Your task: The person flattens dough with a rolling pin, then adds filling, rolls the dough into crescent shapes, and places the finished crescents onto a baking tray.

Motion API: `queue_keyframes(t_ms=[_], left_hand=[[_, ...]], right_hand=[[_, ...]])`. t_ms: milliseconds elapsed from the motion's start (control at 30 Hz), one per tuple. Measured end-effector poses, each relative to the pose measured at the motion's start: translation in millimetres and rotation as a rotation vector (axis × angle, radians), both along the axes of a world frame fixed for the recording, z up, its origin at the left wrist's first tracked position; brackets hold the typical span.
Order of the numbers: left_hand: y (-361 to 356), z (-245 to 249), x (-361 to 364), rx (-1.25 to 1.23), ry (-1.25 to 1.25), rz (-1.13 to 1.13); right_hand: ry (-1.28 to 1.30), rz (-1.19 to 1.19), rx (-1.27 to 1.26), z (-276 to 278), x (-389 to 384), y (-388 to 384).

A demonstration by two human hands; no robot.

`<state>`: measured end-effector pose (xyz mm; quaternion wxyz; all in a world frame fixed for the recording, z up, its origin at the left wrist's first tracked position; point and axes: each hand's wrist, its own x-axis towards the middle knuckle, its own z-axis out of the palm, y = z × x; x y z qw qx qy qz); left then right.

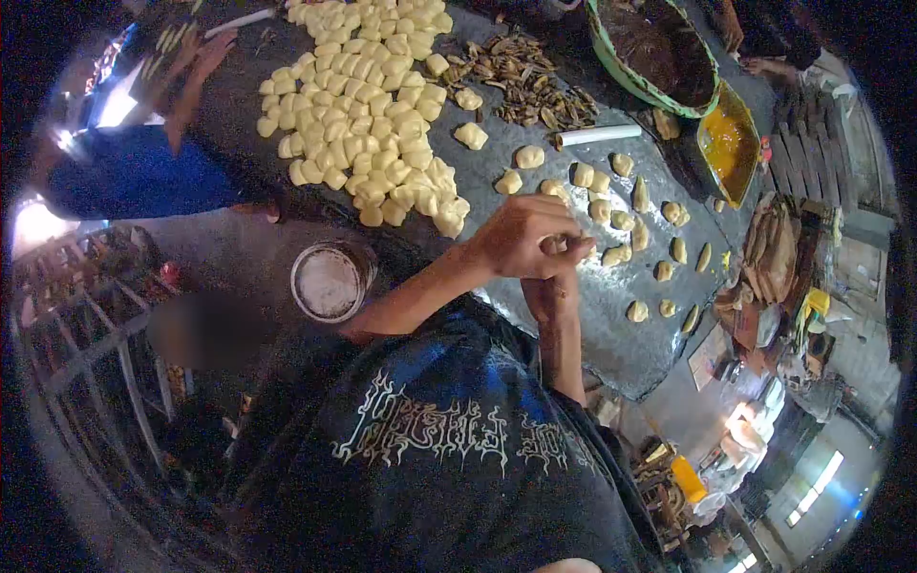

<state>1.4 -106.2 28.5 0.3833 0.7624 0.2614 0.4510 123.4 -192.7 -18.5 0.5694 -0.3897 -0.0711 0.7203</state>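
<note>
I count two hands above the worktop (626,358): the left hand (530,234) curled, the right hand (553,291) mostly hidden beneath; whether either grips anything, I cannot tell. Beside them, roughly twenty dough pieces (637,310) lie scattered. Beyond: one white rod (602,136), one heap of brown strips (530,81), one mass of pale lumps (373,115), uncounted. Containers: one green basin (626,72), brown contents; one angular tray (731,143), orange-yellow liquid; one white-topped tub (330,282).

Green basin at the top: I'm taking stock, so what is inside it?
Inside the green basin is a dark brown mass; its exact kind cannot be told. The floor beneath it is covered, and the upper rim lies outside the picture.
</note>
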Motion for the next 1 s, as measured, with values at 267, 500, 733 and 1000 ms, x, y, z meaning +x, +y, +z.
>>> queue_keyframes(t_ms=[267,500,733,1000], left_hand=[[-41.7,16.4,38.5,-0.162,-0.12,-0.151],[-95.9,-11.1,116.2,0.041,-0.039,-0.321],[-141.3,-4.0,167.9,-0.023,-0.084,-0.357],[-129.4,-1.5,97.6,-0.115,0.16,0.203]], right_hand=[[0.077,-0.051,0.074,0.9,43.9,-56.5],[0.376,-0.116,0.144,15.7,121.2,-115.6],[0.472,0.126,0.434,18.3,217.8,-155.4],[-0.528,0.225,0.177,-15.3,253.7,-90.8]])
